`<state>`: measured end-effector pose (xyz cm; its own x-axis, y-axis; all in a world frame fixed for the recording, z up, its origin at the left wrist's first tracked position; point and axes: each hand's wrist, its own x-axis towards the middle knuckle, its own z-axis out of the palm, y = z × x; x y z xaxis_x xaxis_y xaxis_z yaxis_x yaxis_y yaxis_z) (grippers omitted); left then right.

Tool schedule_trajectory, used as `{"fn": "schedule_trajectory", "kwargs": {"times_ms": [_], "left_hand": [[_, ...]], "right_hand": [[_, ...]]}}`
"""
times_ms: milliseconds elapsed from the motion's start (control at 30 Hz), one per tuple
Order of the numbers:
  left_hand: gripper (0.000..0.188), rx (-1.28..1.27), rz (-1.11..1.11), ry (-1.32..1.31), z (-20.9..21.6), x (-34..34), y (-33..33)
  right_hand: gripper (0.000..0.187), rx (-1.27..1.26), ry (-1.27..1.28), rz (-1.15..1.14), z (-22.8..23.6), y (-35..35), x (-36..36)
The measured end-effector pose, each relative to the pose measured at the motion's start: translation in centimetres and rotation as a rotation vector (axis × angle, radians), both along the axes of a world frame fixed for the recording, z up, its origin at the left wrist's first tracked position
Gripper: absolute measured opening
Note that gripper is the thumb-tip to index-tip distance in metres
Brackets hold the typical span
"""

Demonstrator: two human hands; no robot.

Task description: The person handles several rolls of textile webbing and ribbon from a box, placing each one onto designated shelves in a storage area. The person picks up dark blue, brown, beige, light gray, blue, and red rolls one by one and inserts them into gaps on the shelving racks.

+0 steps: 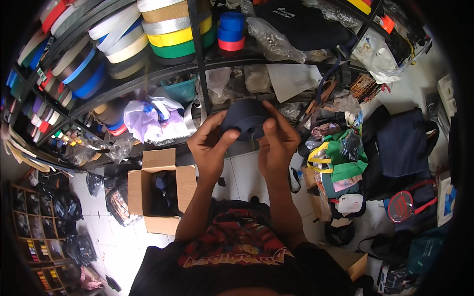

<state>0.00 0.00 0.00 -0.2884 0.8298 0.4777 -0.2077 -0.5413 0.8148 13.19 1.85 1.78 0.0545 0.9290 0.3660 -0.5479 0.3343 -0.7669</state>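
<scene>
Both my hands are raised in front of the shelf, gripping a rounded dark navy cloth item (245,114) from its two sides. It may be a coiled strip or a small cap; I cannot tell which. My left hand (210,140) curls around its left side, with the thumb pressed on the near face. On the other side, my right hand (277,140) has its fingers behind the item and its thumb on the front. A short loose thread hangs from its lower edge between the thumbs.
Rolls of coloured webbing (170,37) fill the black shelf (148,79) ahead. An open cardboard box (183,197) stands on the tiled floor at left. Bags lie piled at right, including a green bag (348,153) and a navy bag (402,143). A compartment rack (37,217) stands far left.
</scene>
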Motion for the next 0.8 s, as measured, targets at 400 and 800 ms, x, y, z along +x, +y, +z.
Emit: {"fn": "schedule_trajectory", "kwargs": {"times_ms": [400, 800], "left_hand": [[0.042, -0.005, 0.145, 0.275, 2.5, 3.4, -1.6], [0.041, -0.038, 0.275, 0.335, 2.0, 7.1, -1.2]], "right_hand": [[0.048, 0.225, -0.358, 0.108, 2.5, 1.3, 5.8], [0.039, 0.166, -0.393, -0.091, 1.6, 1.0, 6.6]]}}
